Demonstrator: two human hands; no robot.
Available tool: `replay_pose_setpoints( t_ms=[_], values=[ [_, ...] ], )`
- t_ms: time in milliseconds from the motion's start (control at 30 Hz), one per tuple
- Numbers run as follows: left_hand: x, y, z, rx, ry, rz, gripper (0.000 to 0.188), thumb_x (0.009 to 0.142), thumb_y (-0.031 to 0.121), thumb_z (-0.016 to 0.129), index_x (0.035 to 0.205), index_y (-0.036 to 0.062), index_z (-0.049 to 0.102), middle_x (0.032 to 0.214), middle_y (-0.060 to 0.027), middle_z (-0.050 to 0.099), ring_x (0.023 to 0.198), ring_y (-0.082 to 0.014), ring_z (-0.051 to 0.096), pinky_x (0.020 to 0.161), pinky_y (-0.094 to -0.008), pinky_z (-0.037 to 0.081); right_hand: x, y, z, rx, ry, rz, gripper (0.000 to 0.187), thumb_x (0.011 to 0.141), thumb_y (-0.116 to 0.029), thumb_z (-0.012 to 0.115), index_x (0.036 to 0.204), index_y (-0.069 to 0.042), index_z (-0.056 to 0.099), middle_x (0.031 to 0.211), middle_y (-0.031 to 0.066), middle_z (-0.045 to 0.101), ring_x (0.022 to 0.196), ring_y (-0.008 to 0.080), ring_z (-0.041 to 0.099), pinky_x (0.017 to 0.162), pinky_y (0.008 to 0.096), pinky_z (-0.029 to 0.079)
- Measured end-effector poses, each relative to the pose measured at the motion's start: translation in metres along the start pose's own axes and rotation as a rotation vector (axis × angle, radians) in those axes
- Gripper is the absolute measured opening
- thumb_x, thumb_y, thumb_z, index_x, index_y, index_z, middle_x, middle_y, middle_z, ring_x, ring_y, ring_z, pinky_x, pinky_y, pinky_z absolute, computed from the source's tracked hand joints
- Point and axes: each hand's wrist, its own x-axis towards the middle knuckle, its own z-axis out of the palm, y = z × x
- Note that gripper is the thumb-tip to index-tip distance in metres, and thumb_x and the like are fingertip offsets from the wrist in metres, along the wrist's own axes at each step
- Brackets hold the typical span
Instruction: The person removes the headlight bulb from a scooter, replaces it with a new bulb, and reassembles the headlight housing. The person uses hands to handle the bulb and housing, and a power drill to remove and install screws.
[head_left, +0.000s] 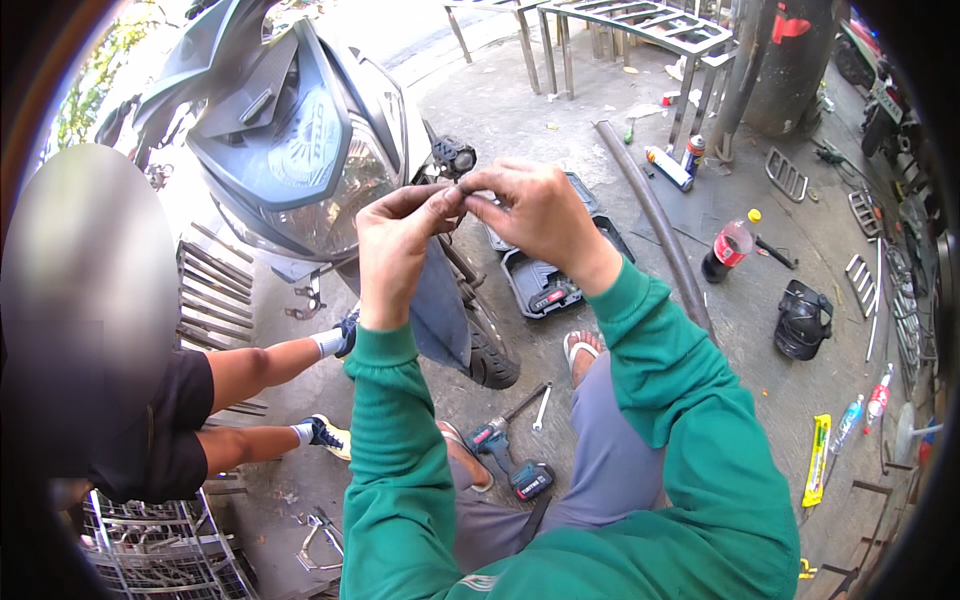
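My left hand point(398, 240) and my right hand point(538, 212) meet fingertip to fingertip in front of the scooter point(275, 130). Both are closed in a pinch. Whatever lies between the fingertips is too small and dark to name. Just beyond them, a small round black auxiliary light point(455, 157) sticks out from the scooter's side. Under my hands are the front mudguard point(435, 315) and the front tyre point(493, 360). Partly hidden behind my right hand and wrist, a grey tool case point(535, 285) lies open on the ground.
By my feet lie a cordless drill point(505, 455) and a wrench point(541, 408). A person in shorts point(180, 410) sits at left. To the right are a long metal pipe point(655, 215), a cola bottle point(728, 248), spray cans point(670, 168) and a black welding mask point(803, 320). Metal frames point(650, 25) stand behind.
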Motion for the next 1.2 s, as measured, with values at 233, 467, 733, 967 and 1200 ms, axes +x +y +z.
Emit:
replay_pose_setpoints(
  t_ms=[233, 467, 733, 967, 1200],
  values=[
    [0.025, 0.005, 0.041, 0.321, -0.014, 0.083, 0.016, 0.094, 0.005, 0.075, 0.104, -0.0067, 0.077, 0.085, -0.0043, 0.075, 0.075, -0.007, 0.065, 0.07, -0.0215, 0.053, -0.012, 0.04, -0.008, 0.124, 0.182, 0.104, 0.016, 0.082, -0.004, 0.083, 0.096, -0.003, 0.077, 0.084, 0.0072, 0.074, 0.065, 0.0138, 0.065, 0.057, 0.0276, 0.051],
    [0.071, -0.028, 0.032, 0.538, 0.076, 0.447, 0.042, 0.092, 0.0, 0.067, 0.133, -0.0086, 0.062, 0.125, -0.015, 0.067, 0.111, -0.0196, 0.065, 0.097, -0.0317, 0.052, -0.004, 0.142, 0.022, 1.208, 0.2, 0.629, 0.021, 0.089, -0.018, 0.083, 0.101, -0.002, 0.078, 0.084, 0.0, 0.073, 0.062, 0.0009, 0.056, 0.054, 0.0182, 0.045],
    [0.093, -0.08, 0.024, 0.627, 0.05, 0.317, 0.073, 0.086, 0.003, 0.073, 0.15, -0.0091, 0.041, 0.144, -0.0215, 0.051, 0.127, -0.0254, 0.056, 0.106, -0.0355, 0.047, -0.002, 0.189, 0.112, 1.525, 0.163, 0.658, 0.018, 0.09, -0.01, 0.08, 0.105, 0.0, 0.078, 0.09, 0.0053, 0.077, 0.073, 0.0046, 0.064, 0.06, 0.0186, 0.049],
    [0.095, -0.083, 0.012, 0.659, 0.096, 0.305, 0.065, 0.085, 0.005, 0.074, 0.143, -0.012, 0.05, 0.135, -0.0193, 0.061, 0.119, -0.0228, 0.061, 0.105, -0.0351, 0.047, -0.007, 0.187, 0.123, 1.493, 0.179, 0.472, 0.016, 0.09, -0.004, 0.079, 0.104, 0.003, 0.078, 0.093, 0.0095, 0.078, 0.086, 0.0109, 0.072, 0.078, 0.0229, 0.058],
    [0.095, -0.086, 0.006, 0.593, 0.084, 0.323, 0.071, 0.081, 0.014, 0.079, 0.142, -0.0103, 0.052, 0.141, -0.022, 0.058, 0.127, -0.0257, 0.059, 0.108, -0.0378, 0.047, -0.011, 0.171, 0.119, 1.435, 0.316, 0.52, 0.014, 0.091, -0.003, 0.077, 0.104, 0.003, 0.077, 0.089, 0.0059, 0.076, 0.08, 0.0071, 0.068, 0.072, 0.0212, 0.055]
  ],
)
